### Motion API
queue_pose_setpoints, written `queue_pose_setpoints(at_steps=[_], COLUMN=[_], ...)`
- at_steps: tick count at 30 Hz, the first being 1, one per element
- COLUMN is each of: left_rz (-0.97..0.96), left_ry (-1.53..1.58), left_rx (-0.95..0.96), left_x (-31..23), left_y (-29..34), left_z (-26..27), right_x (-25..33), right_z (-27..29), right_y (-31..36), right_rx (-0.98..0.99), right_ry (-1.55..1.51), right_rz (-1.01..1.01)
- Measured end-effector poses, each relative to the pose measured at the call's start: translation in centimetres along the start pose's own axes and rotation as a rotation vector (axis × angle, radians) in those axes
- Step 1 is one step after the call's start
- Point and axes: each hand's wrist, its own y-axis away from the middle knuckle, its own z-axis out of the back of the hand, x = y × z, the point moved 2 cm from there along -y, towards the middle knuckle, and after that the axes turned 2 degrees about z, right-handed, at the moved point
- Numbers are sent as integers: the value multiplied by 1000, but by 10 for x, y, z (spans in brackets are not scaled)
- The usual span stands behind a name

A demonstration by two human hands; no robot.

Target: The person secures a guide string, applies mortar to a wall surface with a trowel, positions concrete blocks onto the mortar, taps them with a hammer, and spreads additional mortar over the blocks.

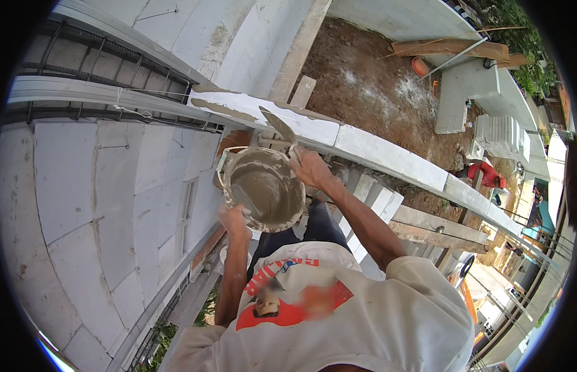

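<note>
My left hand (pixel 235 221) is closed on the near left rim of a bucket (pixel 301 204) crusted with dried mortar. Grey wet mortar (pixel 257 189) lies inside it, smooth on top. In my right hand (pixel 310 168), at the bucket's right rim, is a trowel, its handle mostly covered by my fingers. The trowel blade (pixel 277 123) points up and left, over the edge of a white block wall (pixel 307 126). Along the wall top, grey mortar (pixel 221 109) is smeared around the left end of a block.
A tall block wall (pixel 108 204) stands at left, beside a steel rebar cage (pixel 108 59). Beyond the low wall lies brown soil (pixel 363 74) with stacked blocks (pixel 500 136). A person in red (pixel 487 173) bends down at far right. Planks (pixel 437 229) lie right of my arm.
</note>
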Motion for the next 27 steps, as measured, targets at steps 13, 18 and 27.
queue_pose_setpoints(at_steps=[13, 18, 27], left_rz=[25, 43, -46], left_ry=[16, 8, -25], left_rx=[-9, -7, 92], left_x=[1, -15, -20], left_y=[-49, -52, -55], left_z=[57, 56, 45], right_x=[16, -52, -89], right_z=[2, -45, -116], right_y=[-62, 29, 60], right_rx=[1, -251, -199], right_ry=[506, 238, 0], right_rz=[-261, -397, -508])
